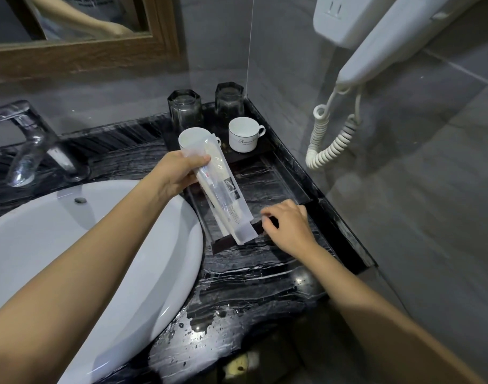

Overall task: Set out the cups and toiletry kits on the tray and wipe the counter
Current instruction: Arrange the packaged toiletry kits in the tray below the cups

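Head view, nearest first: the counter [251, 275] in front of the person is wet, with a puddle [207, 327] and scattered drops on the dark marble beside the basin [79, 245]. No cloth is in sight, so the wiping looks not yet done.

Next out, the right hand [288, 227] rests at the near end of the tray [298, 187], fingers curled down onto its near rim; whether they pinch the rim or only press on it I cannot tell. It seems to be steadying or shifting the tray.

The left hand [176, 173] holds a toiletry kit [223, 195] by its top end, thumb and fingers closed around the clear sleeve. The kit slants down over the tray, its lower end at the near rim, touching or just above it. It is not yet laid flat. Whether the sleeve is one kit or two stacked I cannot tell.

Farther along, two white cups stand on the tray: one cup [193, 139] partly hidden behind the kit, the other cup [244, 135] to its right, upright with its handle out. At the far end two glasses [186, 108] stand upside down, near the wall.

Judged from this, the cups are set out, the kit placement is in hand, and the wipe remains. The tray's middle is bare, so there is room for the kit.
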The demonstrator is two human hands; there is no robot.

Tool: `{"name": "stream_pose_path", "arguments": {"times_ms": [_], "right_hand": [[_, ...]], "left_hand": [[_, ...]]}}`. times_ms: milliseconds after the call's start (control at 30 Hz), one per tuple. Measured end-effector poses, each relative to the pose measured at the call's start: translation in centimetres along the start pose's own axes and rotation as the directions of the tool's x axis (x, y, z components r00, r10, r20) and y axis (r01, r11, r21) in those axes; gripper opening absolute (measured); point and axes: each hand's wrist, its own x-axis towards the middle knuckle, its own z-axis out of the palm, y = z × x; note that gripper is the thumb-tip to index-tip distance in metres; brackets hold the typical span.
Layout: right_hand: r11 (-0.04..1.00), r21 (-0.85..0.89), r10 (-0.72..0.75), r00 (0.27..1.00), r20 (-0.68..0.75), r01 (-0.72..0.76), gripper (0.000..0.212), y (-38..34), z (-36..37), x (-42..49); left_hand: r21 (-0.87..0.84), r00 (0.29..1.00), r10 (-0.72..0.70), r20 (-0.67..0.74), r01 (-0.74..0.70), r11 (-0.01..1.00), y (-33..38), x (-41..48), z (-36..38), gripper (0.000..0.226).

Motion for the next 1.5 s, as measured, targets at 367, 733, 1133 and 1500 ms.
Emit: {"name": "stream_pose_path", "arguments": {"times_ms": [367,733,1133,1500], "right_hand": [[0.61,0.749,0.248,0.96,0.131,-0.26,0.023,-5.0,-3.0,2.8],[0.575,0.656,0.417,0.865,0.278,-0.488,0.026,-1.0,-4.0,5.3],[0.75,0.282,0.484,0.787,0.383,-0.598,0.045,-2.4,0.3,10.2],[0.745,0.227,0.565,0.775,0.283,-0.627,0.019,-3.3,3.3,10.4]], "left_hand": [[-0.04,0.989,0.002,0.149,0.004,0.999,0.1,0.0,1.3,0.013],[-0.165,0.993,-0.033,0.116,0.052,0.985,0.3,0.3,-2.0,0.019],[-0.115,0.999,-0.027,0.037,0.031,0.993,0.7,0.6,-7.1,0.019],[-0.152,0.999,-0.053,-0.008,0.051,0.987,-0.2,1.0,-8.6,0.018]]}}
